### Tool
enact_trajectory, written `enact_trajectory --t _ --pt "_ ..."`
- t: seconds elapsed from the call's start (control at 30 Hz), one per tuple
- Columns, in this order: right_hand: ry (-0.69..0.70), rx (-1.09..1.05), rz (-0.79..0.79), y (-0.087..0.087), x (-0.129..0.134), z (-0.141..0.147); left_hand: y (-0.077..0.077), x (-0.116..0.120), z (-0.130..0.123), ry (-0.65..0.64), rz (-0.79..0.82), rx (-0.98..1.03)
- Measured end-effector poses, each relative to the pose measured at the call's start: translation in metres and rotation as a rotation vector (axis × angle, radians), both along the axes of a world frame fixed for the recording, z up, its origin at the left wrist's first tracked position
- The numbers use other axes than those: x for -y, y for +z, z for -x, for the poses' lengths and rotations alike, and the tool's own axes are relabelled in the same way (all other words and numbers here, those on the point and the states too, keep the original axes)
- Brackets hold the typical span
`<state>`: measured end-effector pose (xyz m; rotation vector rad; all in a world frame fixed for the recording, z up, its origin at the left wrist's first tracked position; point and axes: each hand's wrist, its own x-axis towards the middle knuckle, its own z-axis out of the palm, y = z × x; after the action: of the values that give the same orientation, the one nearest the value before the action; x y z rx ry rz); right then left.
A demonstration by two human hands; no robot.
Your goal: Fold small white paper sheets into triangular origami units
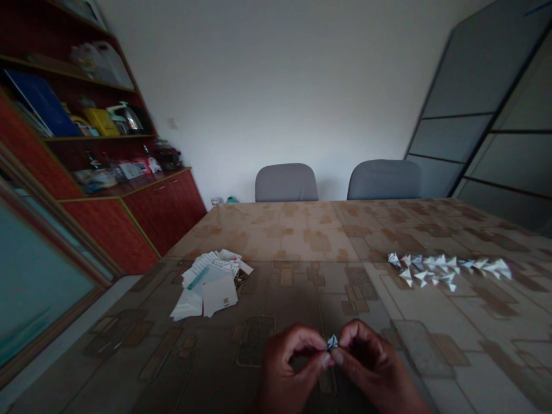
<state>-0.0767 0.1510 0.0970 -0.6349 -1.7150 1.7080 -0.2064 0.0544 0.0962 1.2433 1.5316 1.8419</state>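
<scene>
Between my two hands, just above the near part of the table, is a small folded paper piece point(332, 342), pale with dark print. My left hand point(293, 359) pinches it from the left with thumb and forefinger. From the other side my right hand point(373, 362) grips it the same way, so the fingertips nearly meet. Its lower part is hidden by the thumbs. To the right lie several white folded paper pieces point(442, 263) in loose rows. A loose pile of paper slips point(219, 293) is on the left.
A patterned cloth covers the table point(297, 230). Beyond its far edge stand two grey chairs, one a grey chair point(286, 183) left of centre. A red-brown cabinet point(166, 210) with shelves is at the left, and grey sliding doors point(457, 115) are at the right.
</scene>
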Motion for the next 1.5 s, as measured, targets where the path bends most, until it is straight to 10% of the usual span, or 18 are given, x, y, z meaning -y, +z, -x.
enact_trajectory --t 0.73,1.13,1.5 --pt "-0.003 0.084 -0.371 0.013 0.000 -0.005 -0.005 -0.003 0.006 -0.217 0.069 0.226" --pt "0.230 0.069 -0.091 0.017 -0.010 -0.010 0.007 -0.003 0.012 -0.206 0.075 -0.035" --pt "0.113 0.102 -0.342 0.017 -0.004 -0.011 0.015 -0.001 0.011 -0.126 -0.036 -0.313"
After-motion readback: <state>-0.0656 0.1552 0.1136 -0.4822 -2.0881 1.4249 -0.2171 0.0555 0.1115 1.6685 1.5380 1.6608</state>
